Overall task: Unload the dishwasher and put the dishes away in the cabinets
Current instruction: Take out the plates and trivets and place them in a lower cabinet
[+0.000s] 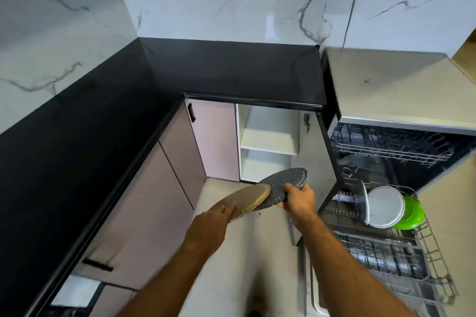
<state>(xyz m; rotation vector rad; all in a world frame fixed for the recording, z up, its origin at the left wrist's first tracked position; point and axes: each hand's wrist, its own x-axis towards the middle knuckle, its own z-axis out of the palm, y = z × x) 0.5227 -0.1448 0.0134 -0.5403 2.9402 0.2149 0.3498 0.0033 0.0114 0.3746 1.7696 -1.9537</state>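
My left hand (221,212) holds a round tan speckled plate (247,199) by its near edge. A dark grey speckled plate (284,184) is gripped at its rim by my right hand (300,199), and it overlaps the tan one's far side. Both plates hover in front of an open lower cabinet (268,141) with white shelves. To the right stands the open dishwasher (386,152). Its pulled-out lower rack (422,247) carries upright white plates (385,207) and a bright green dish (412,212).
A black countertop (103,116) runs along the left and back under marble-patterned walls. Pink cabinet doors (213,139) sit below it. The open cabinet door (313,162) stands between the cabinet and the dishwasher. The dishwasher's upper rack (389,144) is partly visible. Pale floor lies below.
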